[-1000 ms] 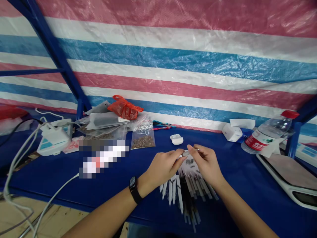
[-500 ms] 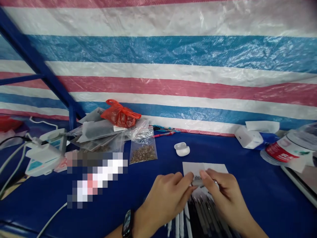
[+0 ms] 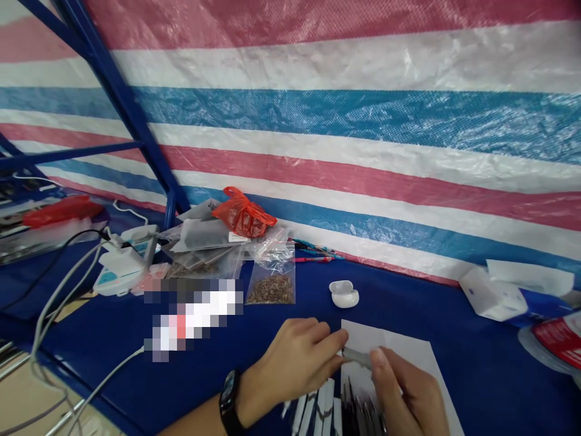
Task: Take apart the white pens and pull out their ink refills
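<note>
My left hand (image 3: 295,363), with a black watch at the wrist, and my right hand (image 3: 406,393) meet low in the view and pinch the two ends of a small grey pen part (image 3: 357,357). Both hands are closed on it. Under them lies a white paper sheet (image 3: 408,354) on the blue table (image 3: 113,345). A row of white and dark pen refills (image 3: 327,412) lies beside my wrists at the bottom edge.
A white earbud case (image 3: 345,294) sits just beyond the paper. Clear bags of small parts (image 3: 271,281) and a red plastic bag (image 3: 242,215) are piled at the back left, beside white devices with cables (image 3: 120,266). A white box (image 3: 492,297) stands at right.
The view has swung left and tilted between frames. My hands stay joined on the small part, now lower and closer to me, over the paper.
</note>
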`<state>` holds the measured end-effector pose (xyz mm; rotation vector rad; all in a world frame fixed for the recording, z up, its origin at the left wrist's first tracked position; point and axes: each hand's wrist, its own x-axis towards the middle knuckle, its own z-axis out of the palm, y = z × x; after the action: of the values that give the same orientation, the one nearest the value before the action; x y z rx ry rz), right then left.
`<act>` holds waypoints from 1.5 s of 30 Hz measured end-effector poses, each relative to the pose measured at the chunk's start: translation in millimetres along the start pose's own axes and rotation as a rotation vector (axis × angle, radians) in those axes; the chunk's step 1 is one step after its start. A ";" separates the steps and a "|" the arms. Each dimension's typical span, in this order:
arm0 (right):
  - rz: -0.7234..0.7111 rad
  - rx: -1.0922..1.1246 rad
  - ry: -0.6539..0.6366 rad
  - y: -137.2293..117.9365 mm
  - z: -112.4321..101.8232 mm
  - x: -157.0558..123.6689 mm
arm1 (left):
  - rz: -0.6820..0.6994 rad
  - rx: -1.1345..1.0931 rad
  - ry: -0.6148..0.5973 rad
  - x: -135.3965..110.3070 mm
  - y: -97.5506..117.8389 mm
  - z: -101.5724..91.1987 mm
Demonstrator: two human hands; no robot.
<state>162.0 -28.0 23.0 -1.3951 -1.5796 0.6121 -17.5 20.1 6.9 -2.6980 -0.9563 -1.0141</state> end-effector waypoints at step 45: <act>0.105 -0.519 -0.118 31.0 -74.4 -42.7 | -0.313 0.387 -0.210 -37.1 -23.9 -40.4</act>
<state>239.4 -76.0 18.5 -1.8592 -1.8516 0.3584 -75.8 7.5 12.2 -2.4059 -1.4757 -0.5138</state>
